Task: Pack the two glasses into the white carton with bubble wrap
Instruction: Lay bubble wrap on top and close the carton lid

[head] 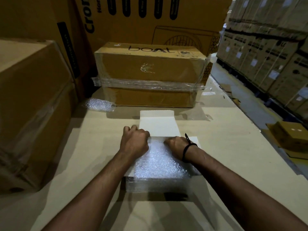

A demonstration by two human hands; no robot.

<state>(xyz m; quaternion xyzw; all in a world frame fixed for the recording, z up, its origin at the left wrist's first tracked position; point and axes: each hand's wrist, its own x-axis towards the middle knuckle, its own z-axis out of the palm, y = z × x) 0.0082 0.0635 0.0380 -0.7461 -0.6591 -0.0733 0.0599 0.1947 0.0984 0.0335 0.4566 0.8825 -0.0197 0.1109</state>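
The white carton [158,124] lies on flat cardboard in front of me, its lid flap folded back away from me. A sheet of bubble wrap [160,164] covers the open top and hangs over the near wall. My left hand [135,141] is curled at the far left edge of the wrap, fingers tucked down at the carton's rim. Over at the far right edge, my right hand [176,144] is curled the same way, a black band on its wrist. The glasses are hidden; I cannot see them under the wrap.
A taped brown box [150,75] stands just behind the carton. A loose wad of bubble wrap [100,105] lies at the box's left foot. Tall cartons [30,105] wall off the left. A small open brown box [291,137] sits at the right, with stacked pallets beyond.
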